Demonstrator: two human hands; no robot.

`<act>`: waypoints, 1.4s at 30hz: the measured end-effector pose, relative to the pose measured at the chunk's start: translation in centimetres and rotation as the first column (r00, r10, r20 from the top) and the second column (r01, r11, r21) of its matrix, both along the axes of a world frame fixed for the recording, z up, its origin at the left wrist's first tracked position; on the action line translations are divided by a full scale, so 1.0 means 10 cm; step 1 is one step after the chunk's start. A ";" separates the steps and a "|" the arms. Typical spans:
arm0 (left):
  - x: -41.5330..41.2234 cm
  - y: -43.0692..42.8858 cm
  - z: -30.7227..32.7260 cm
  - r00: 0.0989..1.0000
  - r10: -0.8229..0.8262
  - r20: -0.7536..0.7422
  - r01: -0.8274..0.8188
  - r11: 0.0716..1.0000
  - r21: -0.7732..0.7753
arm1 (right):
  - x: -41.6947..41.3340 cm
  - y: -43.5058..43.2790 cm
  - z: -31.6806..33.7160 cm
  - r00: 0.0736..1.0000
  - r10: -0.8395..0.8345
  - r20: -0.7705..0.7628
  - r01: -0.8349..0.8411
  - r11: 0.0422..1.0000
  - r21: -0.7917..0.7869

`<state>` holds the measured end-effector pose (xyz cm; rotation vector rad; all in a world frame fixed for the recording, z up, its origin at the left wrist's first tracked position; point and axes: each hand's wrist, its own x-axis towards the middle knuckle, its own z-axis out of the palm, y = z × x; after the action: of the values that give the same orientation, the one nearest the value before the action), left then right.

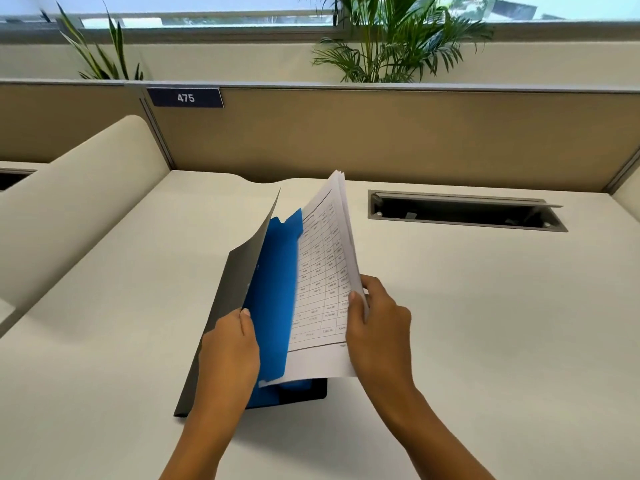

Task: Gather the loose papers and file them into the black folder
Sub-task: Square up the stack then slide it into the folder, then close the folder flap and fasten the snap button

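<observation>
The black folder point(228, 289) stands part-open on the desk, its front cover raised to the left and its back lying flat. My left hand point(230, 348) grips the edge of that raised cover. Inside it shows a blue pocket point(273, 292). A stack of white papers point(323, 271) printed with tables leans upright inside the folder, against the blue pocket. My right hand point(375, 327) pinches the stack's right edge, thumb on the printed side.
The cream desk point(485, 323) has a cable tray slot point(464, 211) open at the back right. A tan partition point(381, 133) with a "475" label point(186, 98) runs behind. A curved divider point(79, 202) stands at the left. Plants stand beyond.
</observation>
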<state>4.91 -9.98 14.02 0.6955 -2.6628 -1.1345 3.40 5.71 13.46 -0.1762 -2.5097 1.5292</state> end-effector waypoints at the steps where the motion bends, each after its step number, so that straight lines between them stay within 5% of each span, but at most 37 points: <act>1: 0.01 0.01 0.00 1.000 -0.003 -0.001 0.003 1.000 -0.003 | -0.02 -0.04 0.00 1.000 0.020 0.015 -0.020 1.000 -0.005; 11: 0.03 0.08 0.03 0.999 -0.038 -0.017 0.038 0.999 -0.027 | -0.26 -0.53 -0.18 0.976 0.190 0.108 -0.191 0.982 -0.007; 24: 0.01 0.05 -0.04 0.999 -0.046 -0.028 0.047 0.999 0.010 | -0.36 -0.55 -0.40 0.959 0.233 0.161 -0.168 0.925 -0.341; 29: 0.02 0.06 -0.09 0.997 -0.072 -0.014 0.072 0.997 -0.017 | -0.42 -0.31 -0.51 0.998 0.020 -0.059 -0.025 0.995 -0.093; 35: 0.03 0.10 -0.16 0.995 -0.092 0.024 0.092 0.995 -0.025 | -0.44 -0.13 -0.80 0.969 -0.113 -0.221 0.154 0.972 0.180; 42: 0.06 0.15 -0.22 0.989 -0.107 0.098 0.113 0.992 -0.059 | -0.49 0.02 -0.91 0.977 -0.175 -0.120 0.181 0.983 0.044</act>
<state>5.53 -8.48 11.86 0.6122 -2.8355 -1.0610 -1.55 5.86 4.33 -0.2875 -2.3723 1.3602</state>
